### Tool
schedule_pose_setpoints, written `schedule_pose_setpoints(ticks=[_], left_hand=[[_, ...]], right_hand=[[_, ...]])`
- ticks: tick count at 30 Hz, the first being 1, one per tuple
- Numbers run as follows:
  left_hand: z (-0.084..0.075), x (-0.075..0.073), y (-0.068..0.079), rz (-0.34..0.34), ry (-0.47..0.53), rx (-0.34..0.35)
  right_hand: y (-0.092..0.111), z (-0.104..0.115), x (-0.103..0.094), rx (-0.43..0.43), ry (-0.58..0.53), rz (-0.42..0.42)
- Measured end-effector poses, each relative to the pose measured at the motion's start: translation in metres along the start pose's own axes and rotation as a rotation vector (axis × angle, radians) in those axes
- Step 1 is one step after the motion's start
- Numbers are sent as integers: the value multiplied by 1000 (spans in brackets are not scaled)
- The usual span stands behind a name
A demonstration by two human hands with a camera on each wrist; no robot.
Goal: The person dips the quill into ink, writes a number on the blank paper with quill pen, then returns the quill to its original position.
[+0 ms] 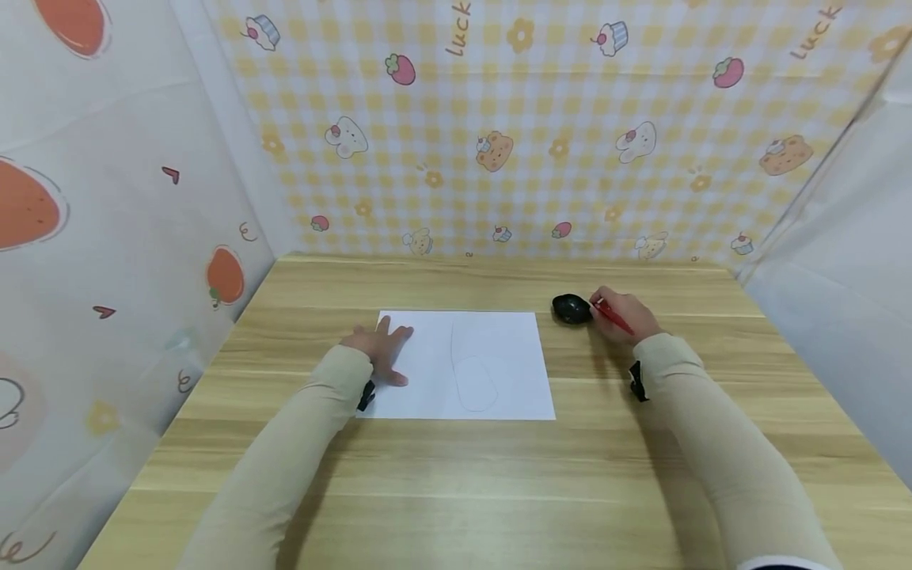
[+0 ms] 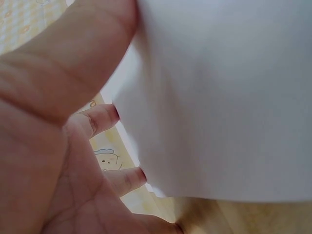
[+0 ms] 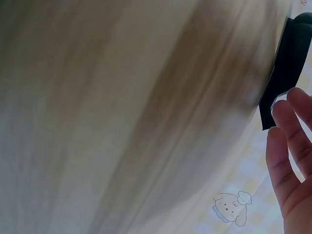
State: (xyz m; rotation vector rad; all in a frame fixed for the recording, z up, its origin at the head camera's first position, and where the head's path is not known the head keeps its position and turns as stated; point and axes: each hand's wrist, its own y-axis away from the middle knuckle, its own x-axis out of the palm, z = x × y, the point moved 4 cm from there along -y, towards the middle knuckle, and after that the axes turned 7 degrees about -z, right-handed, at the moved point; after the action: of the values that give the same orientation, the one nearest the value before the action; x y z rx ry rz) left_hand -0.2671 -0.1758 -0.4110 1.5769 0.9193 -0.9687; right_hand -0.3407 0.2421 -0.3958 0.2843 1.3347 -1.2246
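Note:
A white sheet of paper [image 1: 427, 392] lies on the table, bearing a thin drawn line and a loop. My left hand [image 1: 379, 348] rests on its left edge with fingers spread. In the left wrist view, the thumb lies over the paper [image 2: 234, 107] and the fingertips touch its edge. To the right of the sheet, my right hand [image 1: 627, 315] holds a slim red pen [image 1: 614, 317]. Just left of the pen's tip is a small glossy black dish [image 1: 571, 309]. The right wrist view shows the right fingers beside the black dish [image 3: 287, 63]; the pen is out of sight there.
The wood-grain table [image 1: 456, 483] extends around the paper. Behind it hangs a yellow checked cloth [image 1: 456, 103] with cartoon prints. White cloth walls [image 1: 128, 237] close in the left and right sides.

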Motion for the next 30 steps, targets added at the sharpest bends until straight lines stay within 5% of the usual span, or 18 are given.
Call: schedule_pose_setpoints(ticks=[10,30], left_hand=[[0,0,-1,4,3,-4],[1,1,-1,0,25,-38]], right_hand=[[-3,-16,8,124,53,136],[-5,-19,7,63,71,213]])
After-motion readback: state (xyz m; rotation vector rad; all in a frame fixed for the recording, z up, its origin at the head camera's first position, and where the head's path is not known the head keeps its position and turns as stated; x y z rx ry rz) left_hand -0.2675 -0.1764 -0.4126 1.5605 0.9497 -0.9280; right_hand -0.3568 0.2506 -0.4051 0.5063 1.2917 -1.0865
